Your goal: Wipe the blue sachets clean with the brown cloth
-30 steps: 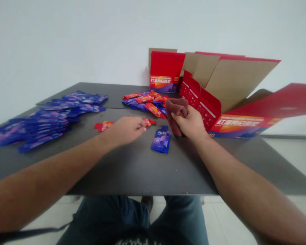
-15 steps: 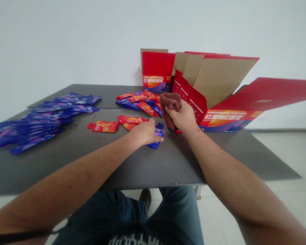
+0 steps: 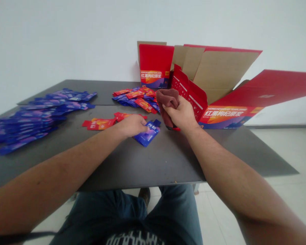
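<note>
Person's left hand (image 3: 134,125) is pinching blue pouch (image 3: 144,137) by its left edge, fingers closed, on or just above table (image 3: 153,166), can't tell which; right hand (image 3: 183,115) is gripping brown cloth (image 3: 165,97) near open carton (image 3: 220,119).

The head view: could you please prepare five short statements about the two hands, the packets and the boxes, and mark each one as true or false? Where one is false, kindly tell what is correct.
1. The right hand holds a brown cloth. True.
2. The left hand is at the large box. False: the left hand is at a blue packet.
3. The small pile contains both red and blue packets. True.
4. The large pile shows red packets on top. False: the large pile shows blue packets.
5. The large box is closed. False: the large box stands open.
</note>
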Demonstrator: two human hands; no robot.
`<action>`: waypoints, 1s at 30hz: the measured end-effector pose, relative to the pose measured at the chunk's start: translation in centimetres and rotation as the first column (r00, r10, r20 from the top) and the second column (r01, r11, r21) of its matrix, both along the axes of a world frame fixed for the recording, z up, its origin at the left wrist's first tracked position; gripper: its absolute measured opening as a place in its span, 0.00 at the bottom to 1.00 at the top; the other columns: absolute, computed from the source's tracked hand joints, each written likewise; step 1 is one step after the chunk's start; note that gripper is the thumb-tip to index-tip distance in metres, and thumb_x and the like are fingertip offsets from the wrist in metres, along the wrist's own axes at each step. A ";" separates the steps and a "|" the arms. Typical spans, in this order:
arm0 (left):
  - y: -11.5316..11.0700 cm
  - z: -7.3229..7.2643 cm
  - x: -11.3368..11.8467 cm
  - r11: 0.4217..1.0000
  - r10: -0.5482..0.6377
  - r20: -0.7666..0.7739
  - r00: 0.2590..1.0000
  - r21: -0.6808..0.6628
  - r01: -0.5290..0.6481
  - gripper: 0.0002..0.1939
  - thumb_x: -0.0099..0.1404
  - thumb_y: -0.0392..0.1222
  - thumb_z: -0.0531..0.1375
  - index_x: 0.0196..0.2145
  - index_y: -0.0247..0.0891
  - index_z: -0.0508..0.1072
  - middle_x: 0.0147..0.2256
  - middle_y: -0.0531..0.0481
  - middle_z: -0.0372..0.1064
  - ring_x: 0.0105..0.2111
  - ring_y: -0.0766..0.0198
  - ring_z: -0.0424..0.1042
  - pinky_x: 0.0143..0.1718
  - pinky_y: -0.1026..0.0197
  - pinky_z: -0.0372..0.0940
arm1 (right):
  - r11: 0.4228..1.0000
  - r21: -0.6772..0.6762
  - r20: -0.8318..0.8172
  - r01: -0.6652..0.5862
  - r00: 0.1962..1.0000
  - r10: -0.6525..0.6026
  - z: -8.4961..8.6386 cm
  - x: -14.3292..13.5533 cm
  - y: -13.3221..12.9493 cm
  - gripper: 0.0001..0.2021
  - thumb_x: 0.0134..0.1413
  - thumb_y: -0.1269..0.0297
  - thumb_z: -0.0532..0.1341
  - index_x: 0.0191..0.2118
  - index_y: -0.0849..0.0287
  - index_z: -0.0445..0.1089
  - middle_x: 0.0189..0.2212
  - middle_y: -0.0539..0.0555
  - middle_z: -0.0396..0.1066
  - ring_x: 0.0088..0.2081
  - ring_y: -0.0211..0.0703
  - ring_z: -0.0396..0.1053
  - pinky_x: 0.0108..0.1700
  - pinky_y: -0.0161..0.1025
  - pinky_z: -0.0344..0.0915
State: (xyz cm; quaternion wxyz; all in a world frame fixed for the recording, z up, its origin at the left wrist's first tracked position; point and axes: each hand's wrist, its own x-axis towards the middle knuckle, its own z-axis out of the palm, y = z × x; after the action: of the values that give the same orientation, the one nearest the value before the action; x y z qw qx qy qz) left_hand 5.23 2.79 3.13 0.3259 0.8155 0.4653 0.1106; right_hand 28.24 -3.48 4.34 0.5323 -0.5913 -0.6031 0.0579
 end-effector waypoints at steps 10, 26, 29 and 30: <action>-1.4 0.1 -1.6 0.953 0.172 0.156 0.973 -0.275 -0.125 0.05 0.65 0.43 0.65 0.32 0.41 0.74 0.25 0.51 0.72 0.23 0.64 0.70 0.27 0.60 0.65 | 0.999 -0.044 0.014 -0.015 1.000 0.015 0.1 -0.2 -0.1 0.15 0.56 0.52 0.68 0.45 0.54 0.80 0.41 0.57 0.86 0.46 0.62 0.82 0.49 0.54 0.79; -1.4 -0.8 -2.8 0.822 0.361 0.516 0.777 -0.569 -0.005 0.09 0.73 0.34 0.62 0.33 0.38 0.70 0.27 0.52 0.71 0.25 0.65 0.74 0.29 0.59 0.73 | 0.971 -0.206 0.205 -0.118 0.966 0.161 2.4 -3.6 -1.6 0.18 0.58 0.53 0.68 0.50 0.56 0.81 0.41 0.55 0.85 0.42 0.56 0.81 0.45 0.50 0.78; -1.5 -0.7 -2.7 0.813 0.370 0.519 0.770 -0.582 0.002 0.09 0.73 0.33 0.62 0.32 0.38 0.70 0.26 0.52 0.69 0.24 0.66 0.73 0.27 0.60 0.72 | 0.967 -0.210 0.276 -0.146 0.940 0.202 3.0 -4.0 -1.0 0.19 0.59 0.56 0.68 0.54 0.56 0.81 0.46 0.56 0.85 0.45 0.55 0.81 0.49 0.50 0.78; -1.5 -0.7 -2.7 0.808 0.378 0.521 0.765 -0.589 0.002 0.10 0.73 0.32 0.62 0.32 0.38 0.70 0.26 0.53 0.69 0.23 0.66 0.72 0.27 0.61 0.72 | 0.967 -0.208 0.304 -0.145 0.930 0.205 3.2 -4.1 -0.8 0.19 0.59 0.56 0.68 0.54 0.56 0.81 0.47 0.56 0.85 0.46 0.56 0.81 0.50 0.50 0.77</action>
State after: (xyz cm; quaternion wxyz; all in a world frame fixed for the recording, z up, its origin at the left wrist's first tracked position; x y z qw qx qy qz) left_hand 2.50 1.32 2.42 0.6687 0.5482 0.4274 0.2638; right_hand 24.10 -4.27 7.56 0.3626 -0.5827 -0.7246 0.0626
